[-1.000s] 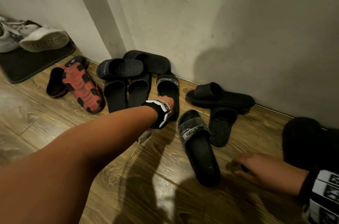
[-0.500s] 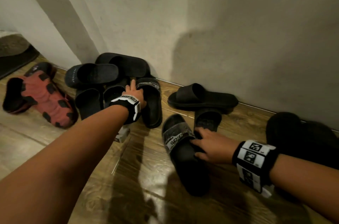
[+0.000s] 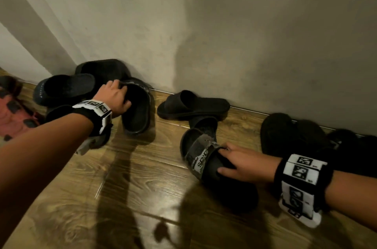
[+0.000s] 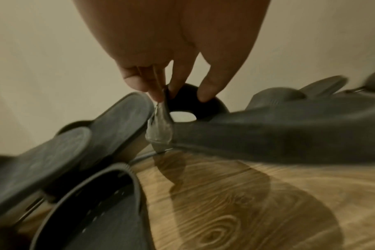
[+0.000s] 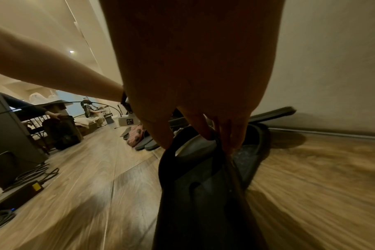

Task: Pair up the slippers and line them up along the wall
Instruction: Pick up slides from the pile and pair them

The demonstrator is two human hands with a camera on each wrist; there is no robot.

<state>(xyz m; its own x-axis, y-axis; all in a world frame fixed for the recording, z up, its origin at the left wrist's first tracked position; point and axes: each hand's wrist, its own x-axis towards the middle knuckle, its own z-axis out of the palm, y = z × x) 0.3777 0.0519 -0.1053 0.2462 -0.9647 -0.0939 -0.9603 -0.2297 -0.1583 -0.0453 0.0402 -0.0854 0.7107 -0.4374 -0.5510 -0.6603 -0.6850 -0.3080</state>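
Note:
Two black slides with grey printed straps are in my hands. My left hand (image 3: 118,95) grips the strap of one slide (image 3: 136,114) near the wall, its toe end raised off the floor; in the left wrist view my fingers (image 4: 158,88) pinch that strap (image 4: 161,125). My right hand (image 3: 240,163) holds the strap of the matching slide (image 3: 206,159) on the floor, fingers tucked under the band; the right wrist view shows the fingers (image 5: 206,130) hooked in the strap of this slide (image 5: 203,186).
A heap of plain black slippers (image 3: 67,89) lies left against the wall (image 3: 224,24). Another black pair (image 3: 191,104) lies between my hands. Fuzzy black slippers (image 3: 295,134) sit at the right, a red-soled one (image 3: 14,114) at the far left. A power brick and cables (image 5: 19,191) lie behind.
My left hand has closed round the strap of the slide by the wall and tipped it up. My right hand has slid from the footbed onto the other slide's strap and taken hold.

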